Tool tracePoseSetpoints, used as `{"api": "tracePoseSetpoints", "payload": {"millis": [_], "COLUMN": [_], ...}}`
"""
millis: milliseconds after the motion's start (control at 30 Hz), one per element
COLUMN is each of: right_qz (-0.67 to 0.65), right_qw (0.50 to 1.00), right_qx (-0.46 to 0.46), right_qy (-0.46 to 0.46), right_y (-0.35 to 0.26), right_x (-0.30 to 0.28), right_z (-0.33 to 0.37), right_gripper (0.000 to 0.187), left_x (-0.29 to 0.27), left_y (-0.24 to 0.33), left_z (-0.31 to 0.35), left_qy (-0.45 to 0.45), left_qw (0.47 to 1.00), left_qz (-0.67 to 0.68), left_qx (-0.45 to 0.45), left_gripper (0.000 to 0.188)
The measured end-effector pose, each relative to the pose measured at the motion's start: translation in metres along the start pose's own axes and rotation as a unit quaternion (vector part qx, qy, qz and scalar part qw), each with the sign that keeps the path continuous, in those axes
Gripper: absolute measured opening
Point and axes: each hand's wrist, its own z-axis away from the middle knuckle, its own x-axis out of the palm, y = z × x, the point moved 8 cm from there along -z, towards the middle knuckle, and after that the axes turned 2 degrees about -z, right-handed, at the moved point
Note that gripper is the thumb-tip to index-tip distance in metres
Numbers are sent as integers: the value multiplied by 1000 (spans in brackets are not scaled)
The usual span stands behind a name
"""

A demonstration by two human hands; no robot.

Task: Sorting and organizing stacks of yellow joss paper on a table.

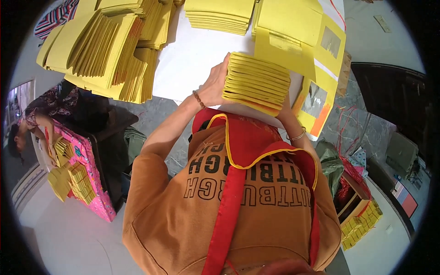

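A thick stack of folded yellow papers [256,82] stands near the table's front edge, its layered folds facing me and an orange strip along its lowest sheet. My left hand [214,85] presses against the stack's left side, thumb and fingers wrapped along it. On the opposite side my right hand [285,109] clasps the stack; most of its fingers are hidden behind the papers. Just beyond it, a flat yellow sheet [279,50] lies partly over other yellow sheets with silver squares [316,98].
Bundles of folded yellow paper [98,50] crowd the white table [183,68] at left, with another pile [220,16] at the back. Left of me, another person [46,103] works at a pink-covered table [98,183]. Yellow bundles [362,224] and a green bag [331,158] are at right.
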Motion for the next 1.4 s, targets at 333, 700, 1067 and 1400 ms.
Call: {"api": "tracePoseSetpoints", "payload": {"millis": [333,700,1067,1400], "right_qz": [-9,-59,50,118], "right_qw": [995,998,993,985], "right_qx": [53,5,-103,-127], "right_qy": [-80,-28,24,24], "right_y": [14,27,-105,-128], "right_x": [9,10,13,15], "right_z": [-4,1,-19,-22], "right_gripper": [90,85,82,80], "left_x": [4,-25,-90,-106], "left_y": [-11,19,115,104], "left_z": [-2,9,-29,-10], "left_qy": [23,-84,-112,-13], "left_qw": [989,982,972,968], "left_qz": [116,135,-203,-242], "left_qx": [-85,-105,34,59], "left_gripper": [91,133,113,110]}}
